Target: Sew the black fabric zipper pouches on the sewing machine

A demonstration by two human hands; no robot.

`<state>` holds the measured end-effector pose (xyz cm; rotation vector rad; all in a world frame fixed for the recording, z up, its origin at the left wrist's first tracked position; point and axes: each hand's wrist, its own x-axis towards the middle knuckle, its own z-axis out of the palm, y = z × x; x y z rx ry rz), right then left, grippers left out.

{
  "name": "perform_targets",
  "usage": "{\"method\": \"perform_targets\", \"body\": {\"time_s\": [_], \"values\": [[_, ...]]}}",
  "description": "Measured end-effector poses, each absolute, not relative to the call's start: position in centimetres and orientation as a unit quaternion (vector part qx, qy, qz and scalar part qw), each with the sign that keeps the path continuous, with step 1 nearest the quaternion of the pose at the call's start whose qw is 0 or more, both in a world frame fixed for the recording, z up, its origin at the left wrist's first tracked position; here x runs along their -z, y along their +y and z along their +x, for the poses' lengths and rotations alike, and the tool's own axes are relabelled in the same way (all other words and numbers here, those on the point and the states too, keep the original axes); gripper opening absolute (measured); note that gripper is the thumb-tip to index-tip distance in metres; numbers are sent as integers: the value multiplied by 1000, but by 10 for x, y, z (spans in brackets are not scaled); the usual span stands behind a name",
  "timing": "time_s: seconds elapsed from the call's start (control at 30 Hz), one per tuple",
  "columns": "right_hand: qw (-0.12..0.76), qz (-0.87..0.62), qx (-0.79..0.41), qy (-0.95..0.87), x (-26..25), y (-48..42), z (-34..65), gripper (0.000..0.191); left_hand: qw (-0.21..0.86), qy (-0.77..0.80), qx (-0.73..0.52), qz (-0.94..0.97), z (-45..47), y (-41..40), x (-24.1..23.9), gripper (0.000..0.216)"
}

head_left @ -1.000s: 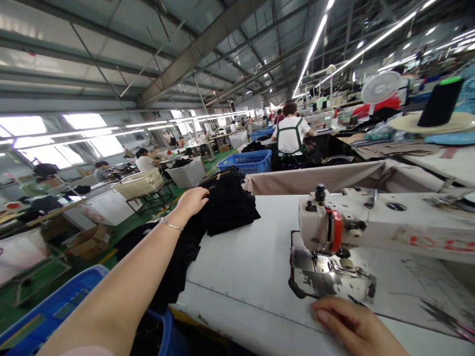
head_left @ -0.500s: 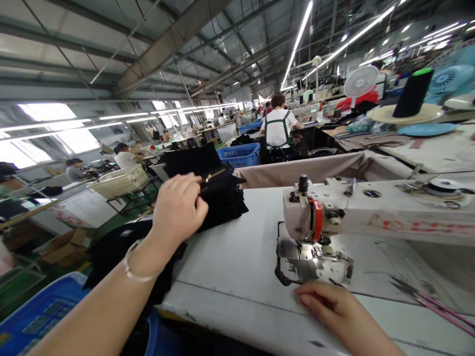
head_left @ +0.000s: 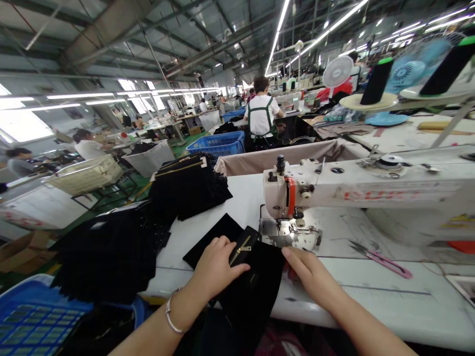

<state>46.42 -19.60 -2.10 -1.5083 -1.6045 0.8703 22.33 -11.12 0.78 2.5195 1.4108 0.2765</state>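
A black fabric piece (head_left: 264, 277) with a short gold zipper (head_left: 241, 250) lies at the front of the white table, partly hanging over its edge. My left hand (head_left: 218, 264), a bangle at its wrist, grips the piece beside the zipper, thumb on top. At the fabric's right edge, the fingers of my right hand (head_left: 306, 267) are closed on the cloth. Just beyond them stands the sewing machine (head_left: 293, 198), its presser foot area and metal plate (head_left: 291, 232) close to the fabric.
Left of the machine lies a stack of black zippered pieces (head_left: 189, 190); a larger black stack (head_left: 111, 252) hangs nearer. Pink-handled scissors (head_left: 386, 259) rest on the right. A blue basket (head_left: 37, 316) stands low at left. A co-worker (head_left: 261, 113) sits ahead, back turned.
My left hand has come from the stack toward me, bringing a black zippered piece in front of the machine. My right hand now holds its edge. The view has turned right.
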Motion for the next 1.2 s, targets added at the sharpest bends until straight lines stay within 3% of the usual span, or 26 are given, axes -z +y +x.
{"method": "perform_targets", "body": {"time_s": [0.13,0.23,0.33,0.5,0.67,0.77,0.9,1.1,1.2], "values": [[359,-620,-342,-608,23,-180,457,14,154,522,-129,829,239,-112,-5,28],[353,-602,-356,-622,17,-184,455,15,226,511,-126,820,238,-114,-9,15],[379,-578,-358,-627,1,-201,454,14,340,466,-133,806,230,-129,-21,22],[456,-496,-405,-618,-32,-226,454,27,665,341,-241,619,228,-168,-42,42],[452,-505,-385,-626,-49,-240,457,23,727,355,-305,502,240,-183,-50,40],[451,-514,-392,-616,-52,-249,458,18,778,302,-273,479,245,-184,-54,53],[451,-528,-400,-598,-53,-255,460,14,770,312,-255,494,246,-185,-52,45],[453,-573,-350,-586,-53,-259,465,16,581,432,-310,616,246,-190,-46,31],[456,-575,-339,-589,-54,-263,464,17,552,443,-315,632,249,-192,-46,31]]}}
